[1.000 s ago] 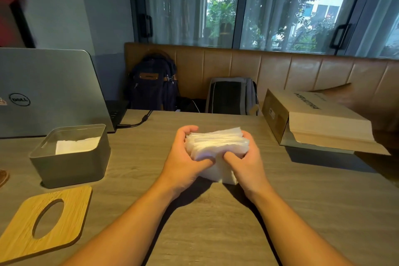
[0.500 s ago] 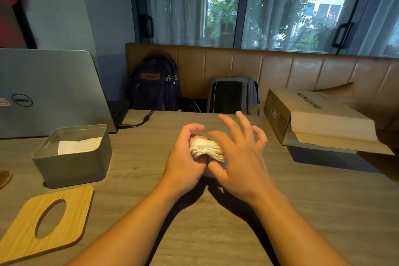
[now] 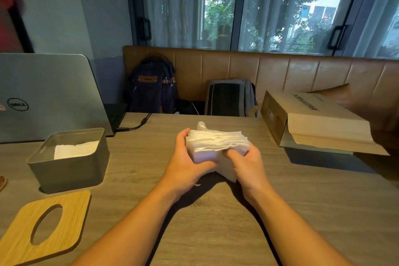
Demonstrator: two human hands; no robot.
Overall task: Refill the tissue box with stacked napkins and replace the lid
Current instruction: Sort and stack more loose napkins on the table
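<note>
1. Left hand [image 3: 186, 158] and right hand [image 3: 248, 163] are clasping the napkin stack [image 3: 216, 141] midway between the surface's [image 3: 313, 201] side edges, each grip curled round one end.
2. Stack is looking light, soft, slippery; squeezing both ends is advised.

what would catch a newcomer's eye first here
The white napkin stack at the centre of the table, gripped between the left hand and right hand. To its left stands the open grey tissue box, partly filled, with its wooden lid lying flat in front.

Napkin stack [image 3: 216, 142] held; grey box [image 3: 71, 170] open, lid [image 3: 72, 218] beside.
</note>
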